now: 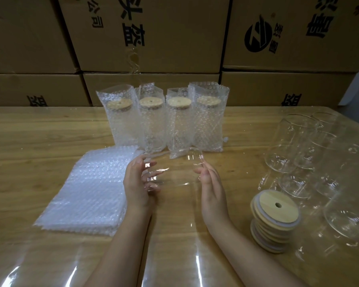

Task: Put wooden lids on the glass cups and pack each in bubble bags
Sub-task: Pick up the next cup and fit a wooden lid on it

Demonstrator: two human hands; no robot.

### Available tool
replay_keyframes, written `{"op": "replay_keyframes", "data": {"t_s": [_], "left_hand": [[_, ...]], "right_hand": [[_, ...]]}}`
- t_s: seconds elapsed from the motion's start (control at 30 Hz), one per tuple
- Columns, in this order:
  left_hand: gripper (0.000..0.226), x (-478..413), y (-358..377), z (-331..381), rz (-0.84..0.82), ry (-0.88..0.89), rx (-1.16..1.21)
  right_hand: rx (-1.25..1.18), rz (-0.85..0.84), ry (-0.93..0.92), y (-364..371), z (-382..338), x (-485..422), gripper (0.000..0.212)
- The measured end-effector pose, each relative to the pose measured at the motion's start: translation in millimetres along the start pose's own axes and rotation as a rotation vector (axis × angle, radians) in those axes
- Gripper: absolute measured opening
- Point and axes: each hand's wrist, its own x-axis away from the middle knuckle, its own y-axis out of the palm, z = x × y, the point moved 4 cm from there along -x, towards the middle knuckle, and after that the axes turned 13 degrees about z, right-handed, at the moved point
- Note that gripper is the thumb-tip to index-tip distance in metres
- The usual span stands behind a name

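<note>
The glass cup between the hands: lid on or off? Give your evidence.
Off. The glass cup, held tipped between left hand and right hand, shows a bare rim, no wood.

A person's two bare forearms are extending side by side toward a glass cup [172, 170] that is lying sideways between the hands. The left hand [140, 180] is gripping the cup's left end, fingers curling round it. The right hand [212, 188] is meeting the cup's right end with near-straight fingers, apparently pressing it, though the clear glass is blurring the contact.
</note>
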Motion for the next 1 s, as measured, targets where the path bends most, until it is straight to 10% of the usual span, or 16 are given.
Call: {"op": "replay_keyframes", "data": {"t_s": [1.0], "left_hand": [[0.045, -4, 2, -7, 0.004, -0.018, -0.027]], "right_hand": [[-0.157, -0.057, 0.07, 0, -1, -11, 0.05]]}}
